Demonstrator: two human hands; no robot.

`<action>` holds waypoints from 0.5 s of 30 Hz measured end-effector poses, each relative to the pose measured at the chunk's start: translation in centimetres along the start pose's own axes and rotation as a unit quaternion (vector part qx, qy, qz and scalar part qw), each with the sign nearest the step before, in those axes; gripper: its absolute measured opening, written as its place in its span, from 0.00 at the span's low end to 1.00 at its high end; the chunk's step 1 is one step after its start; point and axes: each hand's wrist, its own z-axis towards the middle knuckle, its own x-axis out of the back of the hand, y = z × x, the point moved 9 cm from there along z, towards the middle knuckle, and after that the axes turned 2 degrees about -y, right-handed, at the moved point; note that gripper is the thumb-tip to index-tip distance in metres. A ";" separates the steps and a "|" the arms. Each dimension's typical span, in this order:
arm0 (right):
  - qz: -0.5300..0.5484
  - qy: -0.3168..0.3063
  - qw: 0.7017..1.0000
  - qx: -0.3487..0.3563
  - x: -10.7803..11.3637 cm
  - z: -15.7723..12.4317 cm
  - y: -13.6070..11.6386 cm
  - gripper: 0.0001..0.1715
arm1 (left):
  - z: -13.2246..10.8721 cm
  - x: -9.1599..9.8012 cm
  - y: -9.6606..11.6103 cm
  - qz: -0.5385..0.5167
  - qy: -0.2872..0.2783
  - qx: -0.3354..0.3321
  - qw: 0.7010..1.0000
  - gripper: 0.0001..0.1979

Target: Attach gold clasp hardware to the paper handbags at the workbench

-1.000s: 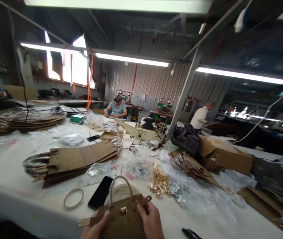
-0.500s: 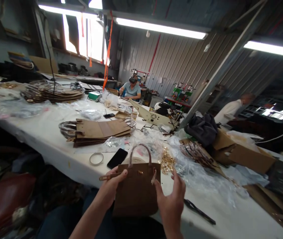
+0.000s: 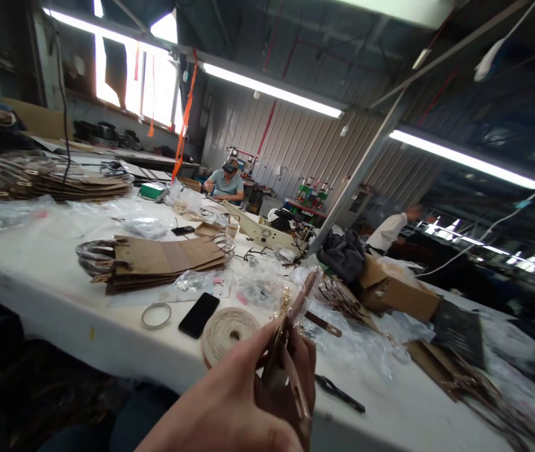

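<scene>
A small brown handbag (image 3: 274, 361) is turned edge-on towards me, its handle (image 3: 306, 292) leaning up and to the right. My left hand (image 3: 234, 395) is closed on the near-left side of it. On the other side, the fingers of my right hand (image 3: 304, 358) wrap round the bag, partly hidden behind it. One narrow strap (image 3: 297, 386) hangs along the near edge, and another strap end (image 3: 324, 323) with a metal plate sticks out to the right. Just left of the bag lies a roll of pale tape (image 3: 230, 333). Gold-coloured metal fittings (image 3: 285, 300) lie beyond the bag.
A black phone (image 3: 199, 315) and a tape ring (image 3: 156, 316) lie to the left, before a stack of flat brown bags (image 3: 164, 257). Black tweezers-like tool (image 3: 340, 393) lies at right. Plastic wrapping and cardboard boxes (image 3: 409, 295) stand further right. Two people are further back.
The handbag has swung from facing me to edge-on and moved right. My right hand, open beside it before, is now round its far side. The view has turned right.
</scene>
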 end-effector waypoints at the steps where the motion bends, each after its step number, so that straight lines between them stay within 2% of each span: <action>1: 0.012 -0.004 1.000 -0.010 0.8 0.3 -0.3 0.43 | -0.4 -0.5 0.8 0.021 -0.024 -0.004 0.999 0.52; 3: 0.013 -0.023 0.999 -0.021 2.5 0.8 -1.1 0.38 | -1.2 -0.9 2.0 0.055 -0.048 -0.020 0.997 0.56; 7: -0.075 -0.046 0.996 0.023 6.4 2.5 -3.5 0.25 | -2.5 -1.0 2.1 0.054 -0.057 -0.018 0.997 0.49; 8: -0.092 -0.040 0.994 0.031 7.6 3.1 -3.8 0.22 | -2.6 -0.6 2.1 0.060 -0.039 -0.018 0.997 0.48; 10: -0.107 -0.018 0.993 0.038 10.2 4.5 -4.2 0.20 | -2.7 1.2 3.1 0.100 0.035 -0.041 0.994 0.44; 13: -0.075 0.004 0.997 0.036 13.7 6.5 -4.0 0.20 | -3.2 5.1 6.7 0.182 0.171 -0.127 0.960 0.36; 15: -0.004 0.009 1.000 0.005 15.2 7.7 -3.0 0.23 | -3.7 7.0 8.8 0.218 0.209 -0.166 0.939 0.37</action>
